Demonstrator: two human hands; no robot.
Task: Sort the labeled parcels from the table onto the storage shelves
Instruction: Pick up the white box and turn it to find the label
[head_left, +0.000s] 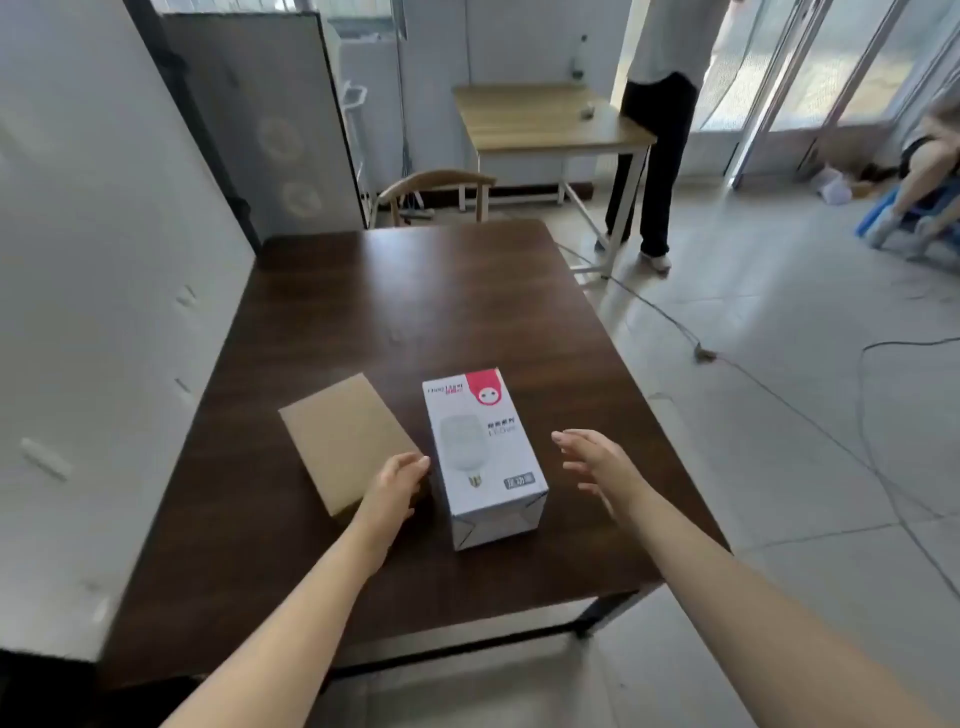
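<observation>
On the dark table, white bulb box: is lying flat on its long side toward the near edge, with its printed bulb face turned up and a red patch at its far end.
Brown carton: is lying flat just left of the white bulb box, plain side up and angled a little, with a narrow strip of tabletop showing between the two.
Left hand: is reaching in at the left side of the white bulb box, over the carton's near right corner. The fingers are loosely curved and gripping nothing. The fingertips are sitting right by the box's left edge, though contact cannot be told.
Right hand: is hovering to the right of the white bulb box, apart from it, fingers straight and spread, holding nothing.
Wooden chair: is standing beyond the white bulb box, at the table's far edge.
Light wooden table: is standing further beyond the white bulb box.
Standing person: is wearing dark trousers, beyond and right of the white bulb box, beside the light wooden table.
Cable: is trailing over the tiled floor, right of the white bulb box.
</observation>
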